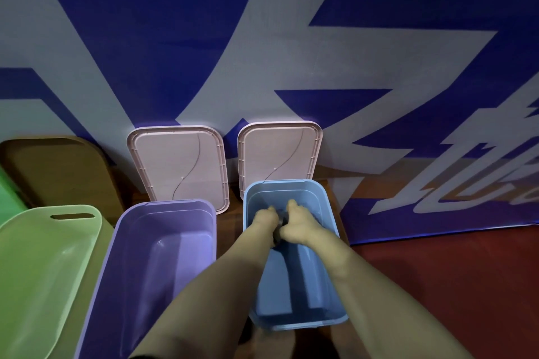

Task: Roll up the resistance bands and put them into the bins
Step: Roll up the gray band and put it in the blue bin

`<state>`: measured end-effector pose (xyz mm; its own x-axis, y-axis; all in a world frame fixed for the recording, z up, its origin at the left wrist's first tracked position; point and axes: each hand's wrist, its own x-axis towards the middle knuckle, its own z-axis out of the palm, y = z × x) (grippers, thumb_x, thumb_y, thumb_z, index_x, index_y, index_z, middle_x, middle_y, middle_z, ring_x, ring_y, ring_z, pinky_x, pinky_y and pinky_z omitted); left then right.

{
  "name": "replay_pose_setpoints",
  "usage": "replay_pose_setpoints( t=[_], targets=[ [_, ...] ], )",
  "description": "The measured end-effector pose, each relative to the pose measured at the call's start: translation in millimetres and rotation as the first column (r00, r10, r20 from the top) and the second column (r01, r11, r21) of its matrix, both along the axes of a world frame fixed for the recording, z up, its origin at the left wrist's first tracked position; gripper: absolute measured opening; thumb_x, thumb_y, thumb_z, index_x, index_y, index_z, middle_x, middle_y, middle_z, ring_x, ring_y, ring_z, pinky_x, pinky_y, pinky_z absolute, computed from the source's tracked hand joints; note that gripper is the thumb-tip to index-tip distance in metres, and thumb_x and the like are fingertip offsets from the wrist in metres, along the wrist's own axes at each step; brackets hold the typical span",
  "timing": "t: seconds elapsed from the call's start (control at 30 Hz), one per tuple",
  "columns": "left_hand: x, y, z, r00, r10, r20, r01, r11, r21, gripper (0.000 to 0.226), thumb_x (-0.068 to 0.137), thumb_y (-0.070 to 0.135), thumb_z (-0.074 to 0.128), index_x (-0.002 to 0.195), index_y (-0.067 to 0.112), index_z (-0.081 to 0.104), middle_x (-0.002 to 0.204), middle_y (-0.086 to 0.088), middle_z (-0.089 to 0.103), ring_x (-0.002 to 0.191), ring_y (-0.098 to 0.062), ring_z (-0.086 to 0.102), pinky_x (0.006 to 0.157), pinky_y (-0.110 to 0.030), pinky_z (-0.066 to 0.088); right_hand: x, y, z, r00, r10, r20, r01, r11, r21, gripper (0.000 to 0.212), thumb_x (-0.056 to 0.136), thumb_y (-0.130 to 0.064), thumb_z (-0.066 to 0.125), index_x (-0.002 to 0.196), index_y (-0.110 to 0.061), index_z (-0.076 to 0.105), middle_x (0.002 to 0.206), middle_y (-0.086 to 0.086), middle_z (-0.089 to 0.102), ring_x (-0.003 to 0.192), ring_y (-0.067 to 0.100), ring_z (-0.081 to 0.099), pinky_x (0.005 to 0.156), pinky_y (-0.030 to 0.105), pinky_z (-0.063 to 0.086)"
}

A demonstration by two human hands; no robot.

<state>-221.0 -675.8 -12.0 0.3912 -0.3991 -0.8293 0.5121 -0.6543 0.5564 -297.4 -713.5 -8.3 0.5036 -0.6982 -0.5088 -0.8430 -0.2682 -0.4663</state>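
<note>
So we've got both hands down inside the blue bin (294, 325). The left hand (264, 220) and right hand (296, 226) are tight together, both curled onto a small dark rolled band (281, 221) squeezed between them. It sits low in the bin, toward the far end, though we can't tell if it's touching the bottom yet.

Our guess is this one's done rolling and just needs letting go, so that's one band nearly binned. It's the only band we can spot anywhere, so no idea how many are left.

The purple bin (163, 242) is just left of the left hand, with a green bin (43, 256) further left again. Beyond the hands, a pink lid (178, 166) and a second pink lid (277, 154) lean on the blue-and-white banner (379, 38).

Nothing really blocks the drop. The blue bin's walls sit close to both wrists, so pulling out needs a bit of care.
</note>
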Motion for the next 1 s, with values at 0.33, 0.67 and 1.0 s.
replay_pose_setpoints(
  t=[0.33, 0.67, 1.0],
  targets=[
    [-2.3, 8.7, -3.6, 0.982, 0.187, 0.027, -0.183, 0.978, -0.103, 0.046, 0.101, 0.031, 0.026, 0.134, 0.004, 0.046, 0.133, -0.014, 0.052, 0.121, -0.034, 0.051, 0.106, -0.043, 0.038, 1.6, -3.6, -11.0, 0.996, -0.053, 0.076, 0.064, 0.987, -0.149, 0.034, 0.076, -0.008, 0.067, 0.103, -0.010, 0.047, 0.115, 0.011, 0.052, 0.105, 0.033, 0.056, 0.089, 0.043, 0.049],
    [-2.8, 6.6, -7.9, 0.989, -0.006, 0.149, 0.016, 0.997, -0.071, 0.036, 0.099, 0.015, 0.044, 0.134, 0.007, 0.042, 0.128, -0.020, 0.052, 0.113, -0.035, 0.053, 0.091, -0.041, 0.044, -5.3, 2.2, -23.8, 0.980, -0.122, 0.155, 0.144, 0.980, -0.139, 0.049, 0.079, -0.009, 0.066, 0.125, -0.017, 0.051, 0.118, 0.010, 0.063, 0.107, 0.032, 0.060, 0.093, 0.046, 0.050],
    [1.2, 6.8, 5.0, 0.987, -0.018, 0.162, 0.024, 0.999, -0.032, 0.042, 0.101, 0.018, 0.035, 0.136, -0.004, 0.042, 0.137, -0.024, 0.047, 0.125, -0.037, 0.047, 0.103, -0.041, 0.040, -2.4, 8.5, -16.9, 0.924, -0.357, 0.136, 0.333, 0.928, 0.170, 0.050, 0.073, -0.015, 0.074, 0.116, -0.010, 0.049, 0.114, 0.009, 0.058, 0.107, 0.030, 0.057, 0.094, 0.042, 0.048]
  ],
)
